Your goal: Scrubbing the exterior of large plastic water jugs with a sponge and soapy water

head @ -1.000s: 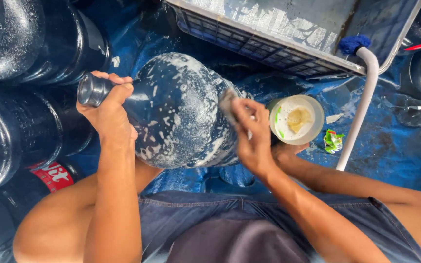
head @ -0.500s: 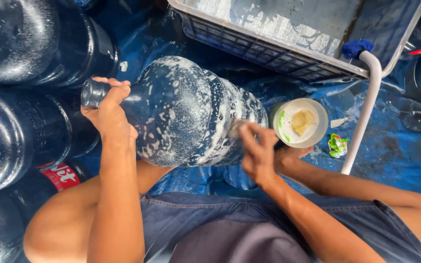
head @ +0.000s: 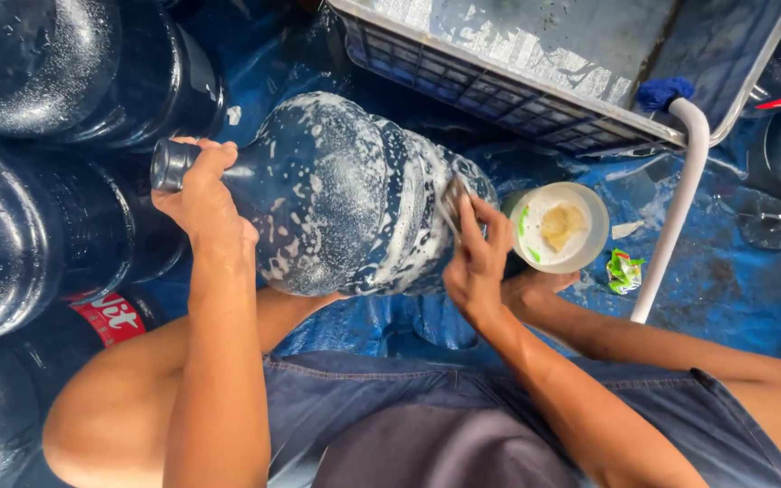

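Large dark-blue translucent plastic water jug (head: 336,194): white foam streaks and speckles, densest beside the right hand's fingers (head: 474,237). Round white plastic tub (head: 558,226), just beyond those fingers: yellowish paste, green smears. Crumpled green sachet (head: 624,269). Blue tarpaulin (head: 725,289). Grey latticed plastic crate (head: 499,81).

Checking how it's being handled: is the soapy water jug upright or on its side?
On its side: the jug lies level, neck gripped by the left hand.

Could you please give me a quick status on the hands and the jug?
Left hand grips soapy jug neck. Right hand presses scrub pad on its base. Bowl alongside.
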